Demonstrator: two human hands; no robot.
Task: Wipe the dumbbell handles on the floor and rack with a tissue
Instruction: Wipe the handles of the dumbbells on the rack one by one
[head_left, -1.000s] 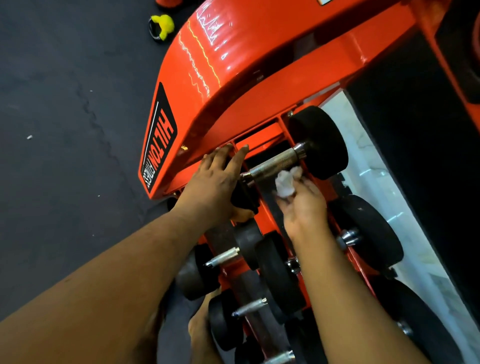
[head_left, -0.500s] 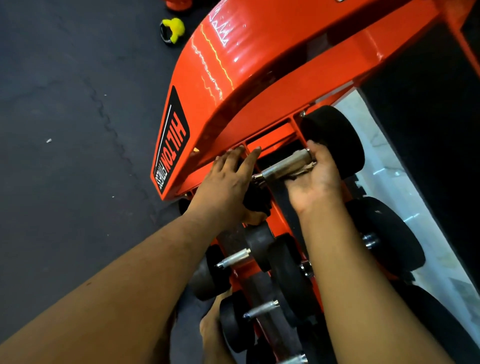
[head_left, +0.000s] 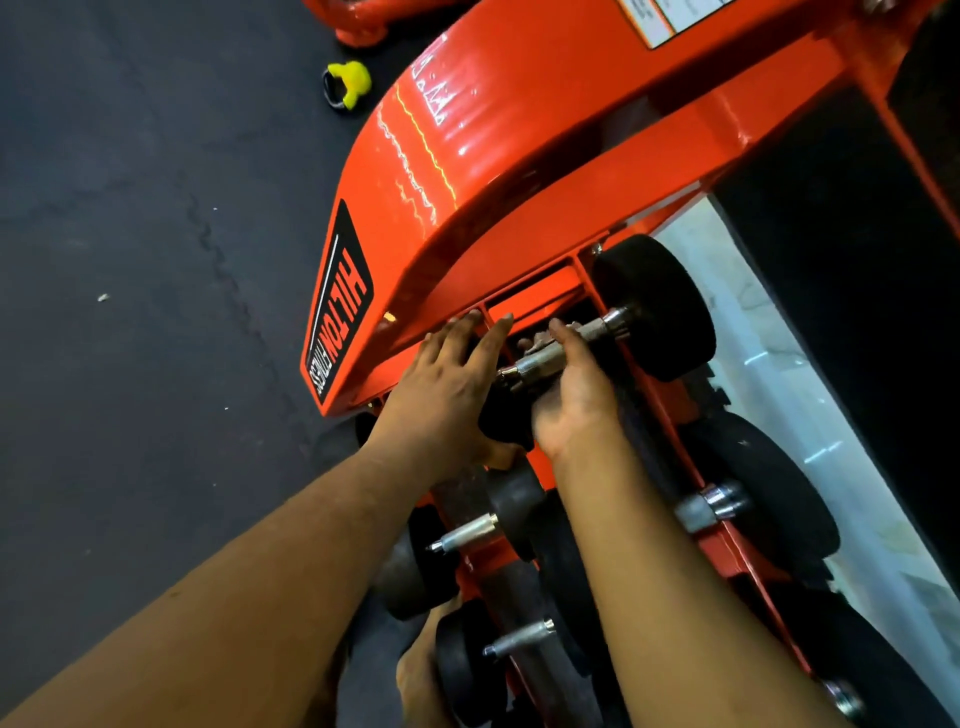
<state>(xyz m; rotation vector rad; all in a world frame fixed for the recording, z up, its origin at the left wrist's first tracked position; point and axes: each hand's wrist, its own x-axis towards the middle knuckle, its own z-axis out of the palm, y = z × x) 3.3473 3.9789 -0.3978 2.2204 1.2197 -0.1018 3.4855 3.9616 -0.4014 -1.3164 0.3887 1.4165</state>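
Handle: the top dumbbell's knurled steel handle (head_left: 558, 353) lies in the upper cradle of the orange rack (head_left: 519, 156), straight ahead of both hands and at arm's reach.
Long axis: it runs from lower left to upper right, from a black end weight under the left hand to the round black head (head_left: 657, 306) by the rack's upright.
Right hand: the right hand (head_left: 569, 387) is wrapped round the handle from below, thumb over the top; a scrap of pale stuff at the fingertips may be the tissue (head_left: 540, 340), but it is too hidden for me to be sure.
Left hand: the left hand (head_left: 441, 389) lies with fingers straight over the dumbbell's near end weight, seemingly steadying it, not gripping the bar.
Nearer hand: the right is on the bar itself, so I'd judge any wiping stroke would run along that slanted axis toward the far head.
In the way: the rack's orange side panel overhangs close above the fingers, and the far head caps the stroke.
Around: more dumbbells (head_left: 758, 499) sit in the rack below the forearms, chrome ends showing; a yellow kettlebell (head_left: 347, 84) stands well apart on the dark floor (head_left: 130, 312).
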